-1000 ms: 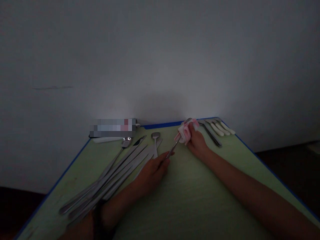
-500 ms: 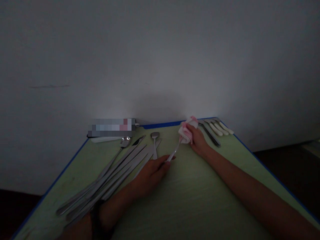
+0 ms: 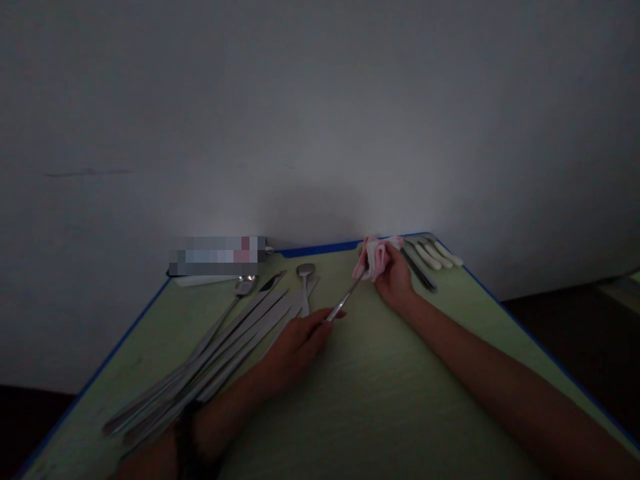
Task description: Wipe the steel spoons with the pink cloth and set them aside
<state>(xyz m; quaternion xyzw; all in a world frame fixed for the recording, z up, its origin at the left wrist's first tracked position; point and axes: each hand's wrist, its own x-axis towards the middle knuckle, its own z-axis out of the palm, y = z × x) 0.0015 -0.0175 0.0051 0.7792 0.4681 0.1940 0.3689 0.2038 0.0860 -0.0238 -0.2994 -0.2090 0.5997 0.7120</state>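
Closed around a slim piece of metal cutlery is my left hand, low over the middle of the table. The cutlery slants up to the right, and its far end is hidden in a pink and white cloth, so its kind does not show. My right hand grips that bunched cloth around the far end. Left of my left hand, several long metal knives lie in a slanted bundle, partly behind my left forearm. A spoon lies just beyond the hand.
A square-bowled metal spoon lies by the knives. Behind it stands a blurred-out box. White-handled cutlery and dark metal cutlery lie at the back right. The green table has a blue edge against the wall.
The cloth has turned and bunched differently in my right hand, and the cutlery's angle has shifted slightly. The whole view has moved a little, so the table things appear slightly further left.
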